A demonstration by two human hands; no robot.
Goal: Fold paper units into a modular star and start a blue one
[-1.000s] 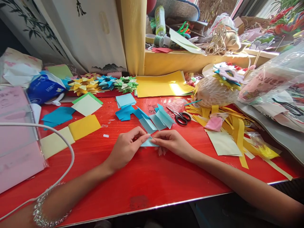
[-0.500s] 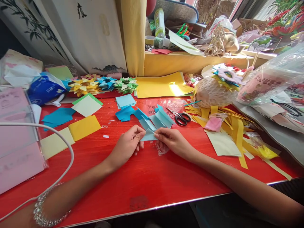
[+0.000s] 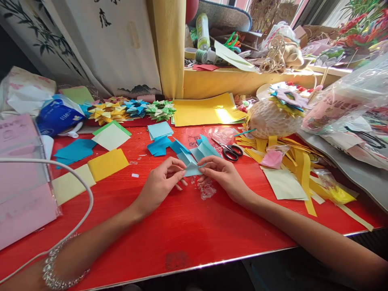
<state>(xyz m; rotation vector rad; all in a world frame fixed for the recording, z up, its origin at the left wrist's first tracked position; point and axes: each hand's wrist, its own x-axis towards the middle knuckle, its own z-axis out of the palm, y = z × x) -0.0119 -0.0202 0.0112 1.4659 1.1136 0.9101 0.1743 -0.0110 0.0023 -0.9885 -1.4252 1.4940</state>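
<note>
The person is in the middle of folding a small light-blue paper piece (image 3: 192, 169), which is pinched between the fingertips of both hands just above the red table (image 3: 188, 226). The left hand (image 3: 160, 184) is closed on the paper's left edge with thumb and forefinger, and the right hand (image 3: 222, 176) grips its right edge in the same way, the other fingers curled loosely. The step in hand looks like setting or sharpening a crease; a next move would call for keeping the edges aligned while pressing the fold flat, since the piece is small and thin. The paper looks like a folded wedge with a pointed top, pale blue and matte. Just behind it lies a loose heap of similar folded blue pieces (image 3: 203, 150), with black-handled scissors (image 3: 230, 151) beside them. Farther back, near the wall, sit finished paper stars (image 3: 133, 108) in yellow, blue and green.
</note>
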